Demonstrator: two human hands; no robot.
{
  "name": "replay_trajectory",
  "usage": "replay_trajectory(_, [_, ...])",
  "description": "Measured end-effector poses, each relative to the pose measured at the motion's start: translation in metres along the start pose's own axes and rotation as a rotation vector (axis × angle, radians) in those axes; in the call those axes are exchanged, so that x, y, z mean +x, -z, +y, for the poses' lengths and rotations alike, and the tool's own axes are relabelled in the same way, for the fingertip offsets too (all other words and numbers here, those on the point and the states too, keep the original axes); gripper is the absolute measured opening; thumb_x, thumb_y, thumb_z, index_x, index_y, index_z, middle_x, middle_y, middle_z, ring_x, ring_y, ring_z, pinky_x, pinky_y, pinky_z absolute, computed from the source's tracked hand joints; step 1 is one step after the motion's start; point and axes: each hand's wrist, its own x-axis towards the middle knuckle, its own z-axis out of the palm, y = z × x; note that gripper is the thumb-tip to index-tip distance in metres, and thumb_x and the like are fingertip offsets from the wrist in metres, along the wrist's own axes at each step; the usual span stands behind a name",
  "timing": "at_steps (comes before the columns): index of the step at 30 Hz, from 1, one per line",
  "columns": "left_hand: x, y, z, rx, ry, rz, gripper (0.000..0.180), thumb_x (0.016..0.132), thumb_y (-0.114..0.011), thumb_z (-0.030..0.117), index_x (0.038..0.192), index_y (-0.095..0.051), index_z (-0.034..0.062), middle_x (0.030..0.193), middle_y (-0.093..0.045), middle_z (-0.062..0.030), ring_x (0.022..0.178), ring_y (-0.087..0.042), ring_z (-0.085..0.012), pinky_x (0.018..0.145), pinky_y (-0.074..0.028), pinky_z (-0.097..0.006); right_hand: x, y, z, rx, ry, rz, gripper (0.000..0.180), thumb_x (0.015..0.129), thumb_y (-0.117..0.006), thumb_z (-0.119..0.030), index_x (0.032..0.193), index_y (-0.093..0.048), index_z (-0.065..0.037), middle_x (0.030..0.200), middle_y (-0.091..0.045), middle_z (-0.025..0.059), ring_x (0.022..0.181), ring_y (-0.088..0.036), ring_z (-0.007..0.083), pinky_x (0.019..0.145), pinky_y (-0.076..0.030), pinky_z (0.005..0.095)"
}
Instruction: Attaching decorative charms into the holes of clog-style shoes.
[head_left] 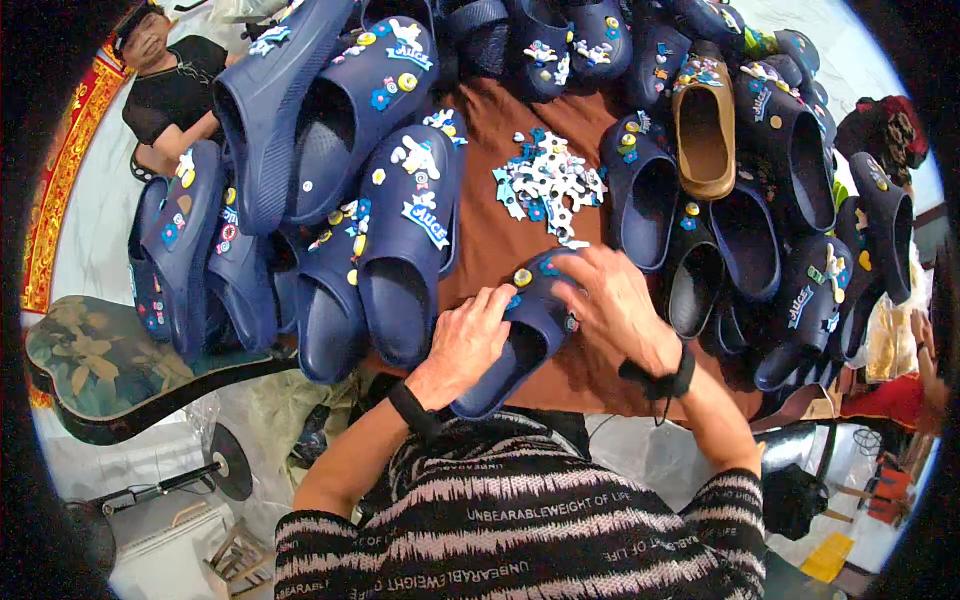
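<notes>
A navy blue clog (538,316) lies between my hands near the table's front edge, its toe pointing away from me. My left hand (465,335) is closed on its left side, the fingertips at the upper. My right hand (612,308) bends over the toe and right side with its fingers curled against the clog; whatever its fingertips hold is hidden. A round yellow charm (522,276) and a blue flower charm (548,266) sit on the toe. Just beyond lies a loose pile of white and blue shoe charms (550,180).
Brown cloth (475,240) covers the table. Decorated navy clogs (400,260) crowd the left, with more navy clogs (645,205) and a tan clog (706,140) at right. A person (175,95) sits at the far left. A dark, leaf-patterned board (120,350) juts out at left.
</notes>
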Motion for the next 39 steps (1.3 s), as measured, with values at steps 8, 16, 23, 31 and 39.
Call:
replay_trajectory(8, [0.006, 0.006, -0.005, -0.231, -0.003, 0.028, 0.042, 0.088, -0.074, 0.018, 0.123, -0.055, 0.0037, 0.107, -0.063, -0.0180, 0.093, -0.067, -0.0357, 0.078, -0.054, -0.045, -0.043, -0.032, -0.041, 0.009, -0.127, 0.038, 0.052, 0.085, -0.074, -0.028, 0.128, -0.055, -0.005, 0.077, -0.065, 0.0132, 0.071, -0.069, 0.0331, 0.063, -0.054, 0.0428])
replay_trajectory(16, [-0.008, 0.004, -0.009, -0.528, 0.114, -0.020, 0.043, 0.083, -0.080, 0.015, 0.118, -0.059, 0.0041, 0.093, -0.058, -0.0103, 0.075, -0.058, -0.0204, 0.069, -0.051, -0.034, -0.045, -0.040, -0.030, -0.069, -0.023, 0.092, 0.047, 0.075, -0.070, -0.005, 0.122, -0.062, -0.008, 0.075, -0.056, 0.0086, 0.070, -0.060, 0.0288, 0.065, -0.048, 0.0417])
replay_trajectory(23, [-0.017, 0.006, -0.023, -0.627, 0.165, -0.002, 0.034, 0.086, -0.076, 0.009, 0.116, -0.061, 0.0034, 0.097, -0.063, -0.0083, 0.078, -0.059, -0.0148, 0.071, -0.051, -0.030, -0.035, -0.046, -0.032, 0.005, 0.028, 0.087, 0.047, 0.076, -0.070, -0.006, 0.122, -0.062, -0.009, 0.074, -0.055, 0.0082, 0.069, -0.059, 0.0287, 0.065, -0.048, 0.0421])
replay_trajectory(31, [-0.012, 0.010, -0.019, -0.773, 0.353, 0.062, 0.016, 0.099, -0.061, 0.009, 0.112, -0.062, 0.0006, 0.092, -0.067, -0.0085, 0.078, -0.064, -0.0148, 0.072, -0.052, -0.030, -0.017, -0.020, -0.023, 0.397, -0.206, -0.016, 0.022, 0.094, -0.065, -0.023, 0.107, -0.067, -0.004, 0.091, -0.069, 0.0187, 0.084, -0.068, 0.0394, 0.071, -0.054, 0.0465])
replay_trajectory(39, [0.005, 0.011, -0.007, -0.697, 0.112, 0.227, 0.015, 0.101, -0.060, 0.014, 0.108, -0.062, 0.0010, 0.091, -0.066, -0.0068, 0.077, -0.063, -0.0128, 0.069, -0.052, -0.029, 0.039, -0.038, 0.060, 0.106, -0.190, 0.201, 0.015, 0.091, -0.062, -0.008, 0.105, -0.063, -0.003, 0.106, -0.061, 0.0204, 0.096, -0.063, 0.0420, 0.080, -0.051, 0.0481])
